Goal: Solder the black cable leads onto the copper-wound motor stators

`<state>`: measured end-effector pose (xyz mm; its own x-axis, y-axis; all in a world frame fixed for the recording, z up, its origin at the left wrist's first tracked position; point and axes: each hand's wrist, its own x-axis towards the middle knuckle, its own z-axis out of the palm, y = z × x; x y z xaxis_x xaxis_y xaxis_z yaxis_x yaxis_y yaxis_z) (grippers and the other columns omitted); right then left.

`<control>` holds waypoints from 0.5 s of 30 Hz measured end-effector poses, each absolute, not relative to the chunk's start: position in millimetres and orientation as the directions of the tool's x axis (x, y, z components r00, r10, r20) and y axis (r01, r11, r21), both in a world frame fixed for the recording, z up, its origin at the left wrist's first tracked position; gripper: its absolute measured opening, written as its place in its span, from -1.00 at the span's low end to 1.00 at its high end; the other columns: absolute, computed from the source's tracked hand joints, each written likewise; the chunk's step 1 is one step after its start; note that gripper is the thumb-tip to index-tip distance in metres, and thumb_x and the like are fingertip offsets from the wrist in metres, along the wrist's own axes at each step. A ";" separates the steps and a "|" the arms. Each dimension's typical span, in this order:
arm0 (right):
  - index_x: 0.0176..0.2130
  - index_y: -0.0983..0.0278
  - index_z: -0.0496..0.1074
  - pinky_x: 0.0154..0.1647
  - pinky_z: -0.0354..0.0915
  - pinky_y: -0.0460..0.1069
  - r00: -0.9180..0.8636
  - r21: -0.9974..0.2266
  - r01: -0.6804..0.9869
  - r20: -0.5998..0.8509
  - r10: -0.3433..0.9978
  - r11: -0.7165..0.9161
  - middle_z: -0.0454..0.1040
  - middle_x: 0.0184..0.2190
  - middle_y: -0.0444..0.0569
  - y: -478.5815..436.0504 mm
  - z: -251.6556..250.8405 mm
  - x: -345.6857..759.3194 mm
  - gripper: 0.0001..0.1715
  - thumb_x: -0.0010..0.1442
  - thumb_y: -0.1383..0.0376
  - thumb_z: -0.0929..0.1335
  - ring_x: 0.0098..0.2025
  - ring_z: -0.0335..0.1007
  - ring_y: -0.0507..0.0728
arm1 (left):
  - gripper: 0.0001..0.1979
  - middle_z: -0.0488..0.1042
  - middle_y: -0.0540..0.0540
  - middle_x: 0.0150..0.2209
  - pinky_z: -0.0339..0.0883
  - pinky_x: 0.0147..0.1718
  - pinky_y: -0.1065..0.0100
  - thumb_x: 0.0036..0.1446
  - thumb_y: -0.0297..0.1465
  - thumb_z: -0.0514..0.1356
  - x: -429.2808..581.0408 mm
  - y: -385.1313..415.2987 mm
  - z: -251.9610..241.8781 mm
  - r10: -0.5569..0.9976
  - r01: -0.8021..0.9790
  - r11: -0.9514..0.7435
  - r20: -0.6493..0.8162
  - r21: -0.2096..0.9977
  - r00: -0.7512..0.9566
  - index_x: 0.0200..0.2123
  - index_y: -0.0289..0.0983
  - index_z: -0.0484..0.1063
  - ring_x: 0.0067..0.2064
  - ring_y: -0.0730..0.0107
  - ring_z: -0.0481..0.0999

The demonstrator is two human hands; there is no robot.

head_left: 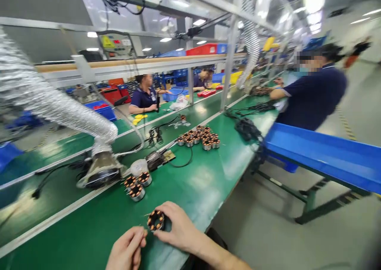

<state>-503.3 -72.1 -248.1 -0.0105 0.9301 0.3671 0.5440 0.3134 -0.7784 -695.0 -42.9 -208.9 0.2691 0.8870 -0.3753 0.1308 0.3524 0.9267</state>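
Observation:
Between the thumb and fingers of my right hand [177,229] is a motor stator [155,221], a metal ring with copper coils and a black core. It is at the green bench top [166,190], near the front edge. Just left of it, my left hand [127,248] is closed in a pinch beside the stator's wire ends. What sits between those fingertips is too small to make out. Three more stators [137,190] stand in a cluster ahead of my left hand. Farther up the bench is a larger group of stators [201,136].
A fume hose [59,91] with a hood [102,171] hangs at left. A round white container [139,167] and a dark cabled device [154,160] stand beyond the stators. A blue tray [321,151] is on a stand at right. Co-workers [315,91] work along the line.

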 end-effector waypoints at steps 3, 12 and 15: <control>0.11 0.21 0.47 0.12 0.46 0.15 -0.010 -0.811 0.485 0.368 0.930 0.327 0.58 0.00 0.06 -72.5 -240.6 -498.3 -0.42 0.10 0.30 0.52 0.03 0.52 0.23 | -0.36 0.27 0.12 -0.64 -0.17 -0.73 0.53 -0.15 0.19 0.44 -681.8 -43.1 -198.2 0.859 0.060 0.379 -0.375 0.924 0.349 -0.42 -0.30 0.48 -0.71 0.72 -0.05; 0.12 0.18 0.50 0.16 0.53 0.22 -0.041 -0.804 0.497 0.353 0.935 0.326 0.59 0.07 0.10 -65.7 -243.0 -492.1 -0.54 0.23 0.22 0.45 0.10 0.56 0.29 | -0.45 0.39 0.06 -0.59 -0.02 -0.72 0.51 -0.01 0.08 0.40 -695.6 -26.9 -202.8 0.908 -0.006 0.339 -0.325 0.941 0.263 -0.43 -0.33 0.46 -0.70 0.66 0.17; 0.12 0.17 0.50 0.15 0.54 0.21 -0.054 -0.782 0.517 0.375 0.925 0.348 0.60 0.07 0.09 -62.7 -247.5 -490.0 -0.55 0.24 0.18 0.45 0.10 0.57 0.29 | -0.50 0.38 0.07 -0.59 -0.08 -0.70 0.49 0.00 0.02 0.40 -692.8 -25.1 -198.9 0.908 -0.014 0.325 -0.308 0.945 0.284 -0.41 -0.35 0.50 -0.69 0.67 0.14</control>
